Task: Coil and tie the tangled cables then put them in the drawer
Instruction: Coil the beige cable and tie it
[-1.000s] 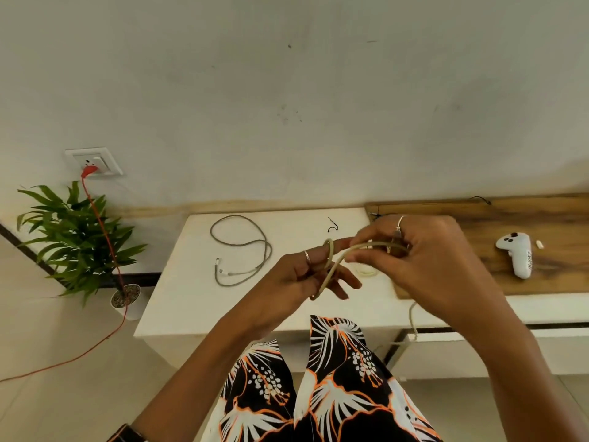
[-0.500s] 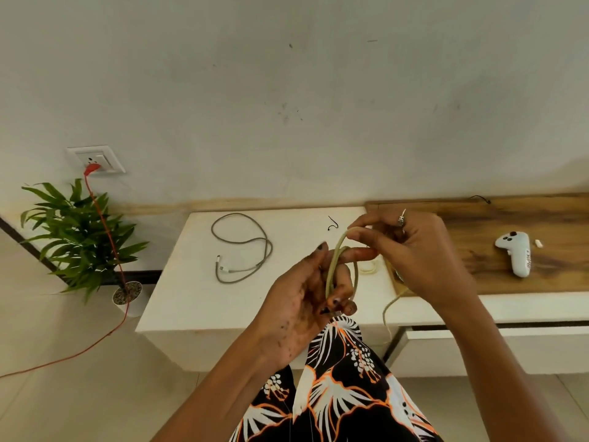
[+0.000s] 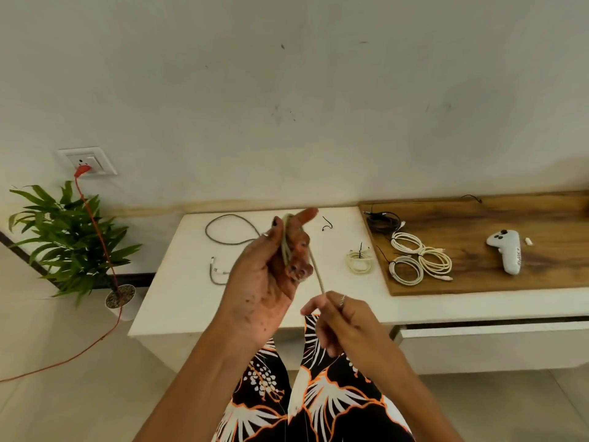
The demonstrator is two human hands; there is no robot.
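Note:
My left hand [image 3: 271, 275] is raised palm-up over the white table [image 3: 172, 301] and holds loops of a beige cable [image 3: 286, 250] wound round its fingers. The cable's free strand runs down and right to my right hand [image 3: 338, 320], which pinches it just off the table's front edge. A grey cable [image 3: 223, 237] lies loose on the table behind my left hand. A small tied white coil [image 3: 359, 262] sits to the right. Tied white coils [image 3: 420, 261] and a dark coil [image 3: 382, 222] rest on the wooden board [image 3: 541, 275]. The drawer [image 3: 497, 330] under the board stands slightly open.
A white controller [image 3: 506, 254] lies on the board's right part. A small black tie [image 3: 326, 224] lies on the table near the wall. A potted plant [image 3: 70, 240] stands on the floor at left, with a red cord [image 3: 95, 224] plugged into the wall socket [image 3: 87, 161].
My right hand has dropped from beside the left hand to below it, drawing the strand down. My left hand rose and turned palm-up with more loops on it.

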